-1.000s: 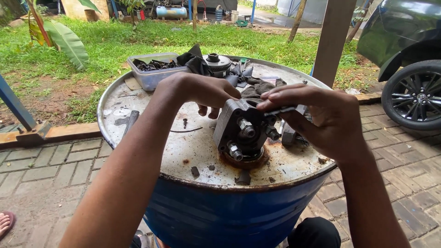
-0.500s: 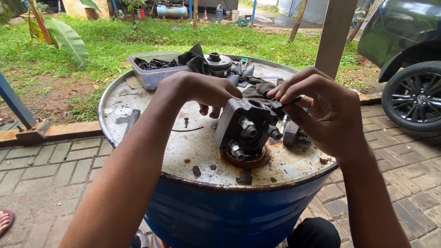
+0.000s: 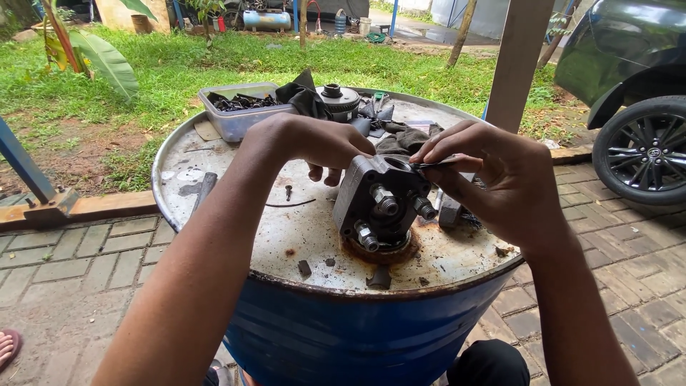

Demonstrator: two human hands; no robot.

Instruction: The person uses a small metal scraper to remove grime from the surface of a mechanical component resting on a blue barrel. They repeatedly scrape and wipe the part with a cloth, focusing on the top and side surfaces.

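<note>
**Steadying a cast-metal pump body on a drum top**

Working from above, we see a grey cast-metal pump body (image 3: 382, 200), blocky with rounded corners, standing on a rusty ring near the front edge of the drum lid (image 3: 229, 221). Three threaded steel studs with hex nuts project from its near face, and the casting looks dull and oily.

Our left hand (image 3: 318, 143) curls over the back of the body, fingers bent down behind it and the thumb hanging beside its left edge; it appears to brace the part rather than clasp it fully. Our right hand (image 3: 493, 179) is closed, the fingertips pinching a thin dark metal tool (image 3: 436, 164) whose tip meets the top right corner of the casting; we cannot tell what kind of tool it is.

The lid is round, pale and chalky, flecked with rust and grease, and sits on a smooth blue drum (image 3: 343, 336). Small bolts and dark metal scraps lie scattered on it. At the far side stand a translucent plastic tub (image 3: 236, 118) of dark parts, a round toothed metal component (image 3: 337, 100) and crumpled dark rags (image 3: 400, 136). Brick paving, grass and a dark car wheel (image 3: 647, 154) surround the drum.
</note>
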